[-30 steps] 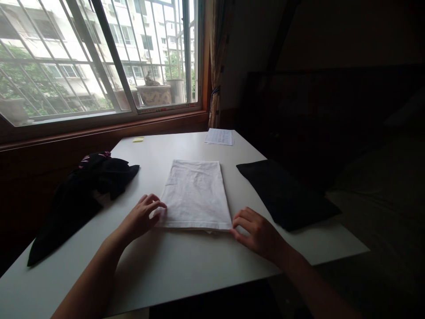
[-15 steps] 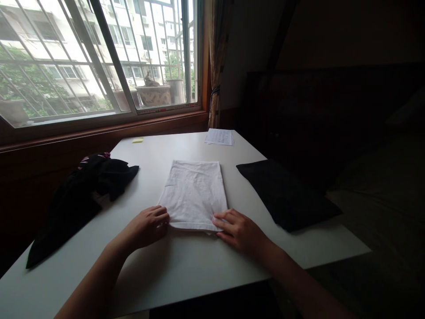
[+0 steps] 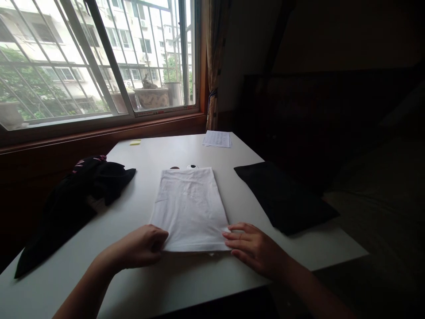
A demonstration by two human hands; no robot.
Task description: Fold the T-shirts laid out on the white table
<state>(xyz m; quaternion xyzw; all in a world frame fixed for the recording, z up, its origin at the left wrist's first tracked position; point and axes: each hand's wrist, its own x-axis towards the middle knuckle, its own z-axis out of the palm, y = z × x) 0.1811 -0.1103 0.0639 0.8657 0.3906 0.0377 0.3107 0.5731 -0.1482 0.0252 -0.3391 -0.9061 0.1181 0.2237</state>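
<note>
A folded white shirt lies flat on the table in front of me, lightly creased, its near edge running between my hands. My left hand is closed around its near left corner, the fingers curled in. At the near right corner, my right hand grips the edge between fingertips and thumb. Past the far edge of the shirt peek a small brown patch and a round black-and-white patch; whether they are part of the same cloth I cannot tell.
Black clothing with some pink lies crumpled on the left of the white table. A flat black folded cloth sits at the right edge. Papers and a yellow note lie at the back, below a barred window.
Both hands have drawn the near edge of the shirt toward me and moved farther apart, stretching it flatter. The two coloured patches have come into sight behind it.
</note>
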